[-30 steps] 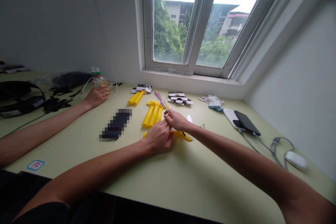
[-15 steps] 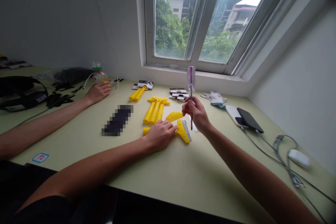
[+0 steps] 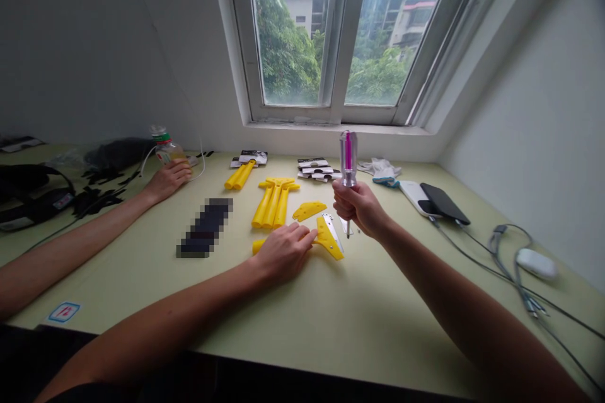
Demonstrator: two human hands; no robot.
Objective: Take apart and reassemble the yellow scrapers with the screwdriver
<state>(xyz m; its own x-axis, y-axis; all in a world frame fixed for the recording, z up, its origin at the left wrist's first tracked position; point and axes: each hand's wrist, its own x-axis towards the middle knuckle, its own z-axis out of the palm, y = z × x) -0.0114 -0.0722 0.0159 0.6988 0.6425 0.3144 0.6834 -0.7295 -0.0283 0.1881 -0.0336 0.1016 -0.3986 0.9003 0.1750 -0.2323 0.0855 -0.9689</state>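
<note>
My right hand (image 3: 360, 204) is closed round a screwdriver (image 3: 348, 154), just below its clear handle with a pink core. The tool stands upright, tip down beside the scraper blade. My left hand (image 3: 283, 250) grips the handle of a yellow scraper (image 3: 327, 240) lying on the table; its head with a metal blade (image 3: 333, 231) shows past my fingers, and the handle's end sticks out on the other side. Just beyond lie a loose yellow cover plate (image 3: 309, 210) and several small screws (image 3: 328, 217). Part of a thin blade (image 3: 345, 227) shows beside my right hand.
Several yellow scraper handles (image 3: 269, 204) lie farther back, near packaged scrapers (image 3: 241, 174) and black-and-white packages (image 3: 314, 169). Gloves (image 3: 385, 171), phones (image 3: 444, 203) and cables (image 3: 501, 271) lie right. Another person's hand (image 3: 167, 181) touches a bottle (image 3: 165, 150) at left.
My right hand has shifted up the screwdriver, from its shaft to just under the handle, and closed more fully. My left hand still holds the scraper. The whole view has shifted slightly.
</note>
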